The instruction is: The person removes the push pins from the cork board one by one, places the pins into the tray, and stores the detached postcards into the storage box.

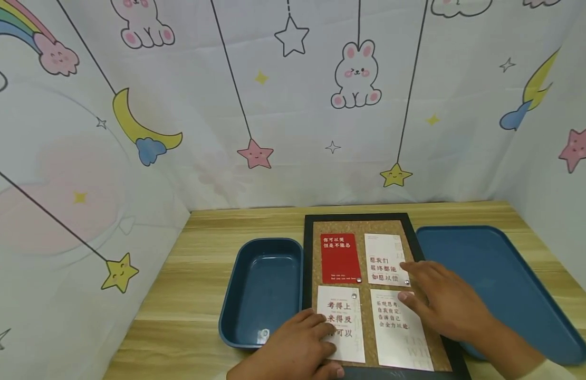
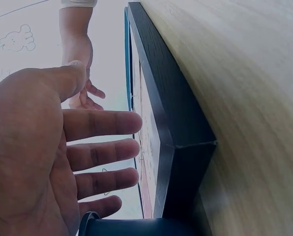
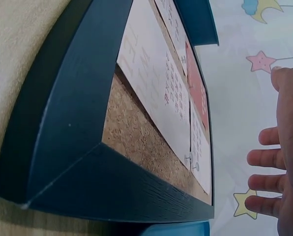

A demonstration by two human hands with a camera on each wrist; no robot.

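Deep blue bin (image 1: 261, 290) holds one small pin (near its front corner); flat blue tray (image 1: 501, 285) lies bare. Both hands' fingers (image 1: 321, 322) extended, gripping nothing, over the cork board (image 1: 368, 285).

A light wooden desk (image 1: 202, 274) is occupied by a deep blue bin (image 1: 261, 290), a black-framed corkboard (image 1: 308, 253) and a flat blue tray (image 1: 506, 285), side by side near its front edge.

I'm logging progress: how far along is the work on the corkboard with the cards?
Looks done: four cards, one red card among them, lie on the black-framed corkboard, and a small silver piece lies in the deep blue bin. In hand: the left hand rests on the lower-left white card, and the right hand touches the right-hand cards. What remains is unclear.
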